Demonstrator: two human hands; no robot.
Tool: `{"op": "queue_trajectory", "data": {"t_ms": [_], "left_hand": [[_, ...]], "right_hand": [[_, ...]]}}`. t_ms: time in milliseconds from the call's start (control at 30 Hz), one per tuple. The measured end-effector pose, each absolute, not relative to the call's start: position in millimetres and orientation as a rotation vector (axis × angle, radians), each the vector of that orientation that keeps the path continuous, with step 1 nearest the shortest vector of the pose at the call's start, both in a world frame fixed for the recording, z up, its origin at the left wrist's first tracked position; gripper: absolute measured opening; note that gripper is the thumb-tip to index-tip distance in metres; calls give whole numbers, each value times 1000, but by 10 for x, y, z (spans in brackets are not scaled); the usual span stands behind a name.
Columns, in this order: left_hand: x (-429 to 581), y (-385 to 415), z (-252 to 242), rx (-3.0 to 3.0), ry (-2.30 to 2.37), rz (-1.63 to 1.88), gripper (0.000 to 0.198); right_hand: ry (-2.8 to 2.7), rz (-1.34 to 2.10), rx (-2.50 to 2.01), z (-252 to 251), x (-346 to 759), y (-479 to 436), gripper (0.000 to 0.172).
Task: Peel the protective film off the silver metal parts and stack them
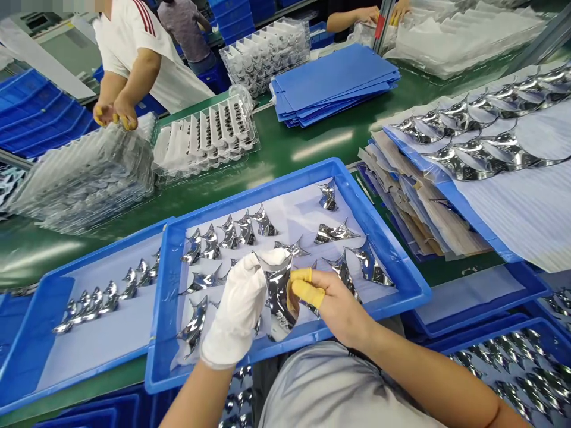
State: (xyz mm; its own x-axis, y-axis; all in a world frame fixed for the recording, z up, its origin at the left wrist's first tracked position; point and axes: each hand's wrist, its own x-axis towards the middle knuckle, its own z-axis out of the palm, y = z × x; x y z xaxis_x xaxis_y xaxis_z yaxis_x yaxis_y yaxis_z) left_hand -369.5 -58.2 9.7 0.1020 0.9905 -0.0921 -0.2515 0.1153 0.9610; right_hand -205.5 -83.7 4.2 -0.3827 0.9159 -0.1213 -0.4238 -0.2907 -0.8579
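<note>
A shiny chrome-like curved part (280, 292) with pointed corners is held up over a blue tray (379, 223). My left hand (238, 306), in a white glove, grips its left side. On its right edge, my right hand (332, 297) pinches it with fingers in yellow finger cots. Beneath and around my hands, more mirror-like parts (266, 221) lie on white lining in the tray. Some of them stand in a row at the back left, and others lie loosely at the right. My hands partly hide the parts below them.
Left is another blue tray (102, 351) with a row of parts. Blue sheets (334, 83) are stacked across the green bench (321, 145). Chrome parts (482, 157) sit on a lined stack at right. A co-worker's hands (116, 113) touch clear packed trays (93, 172).
</note>
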Motion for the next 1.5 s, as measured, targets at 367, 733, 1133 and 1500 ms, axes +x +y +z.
{"op": "queue_trajectory", "data": {"t_ms": [367,733,1133,1500], "left_hand": [[-3893,-992,182,881,1270,1118,47],[-3842,-1042,159,956,1190,1194,33],[-3711,-988,263,786,1210,1238,33],[-3529,-921,322,607,1235,1185,28]], "right_hand": [[-927,1900,-847,218,-2077,-928,20],[-1693,1159,-838,242,-2038,-1071,16],[-1182,1850,-880,290,-2021,-1044,24],[-581,2145,-725,226,-2130,-1026,29]]}}
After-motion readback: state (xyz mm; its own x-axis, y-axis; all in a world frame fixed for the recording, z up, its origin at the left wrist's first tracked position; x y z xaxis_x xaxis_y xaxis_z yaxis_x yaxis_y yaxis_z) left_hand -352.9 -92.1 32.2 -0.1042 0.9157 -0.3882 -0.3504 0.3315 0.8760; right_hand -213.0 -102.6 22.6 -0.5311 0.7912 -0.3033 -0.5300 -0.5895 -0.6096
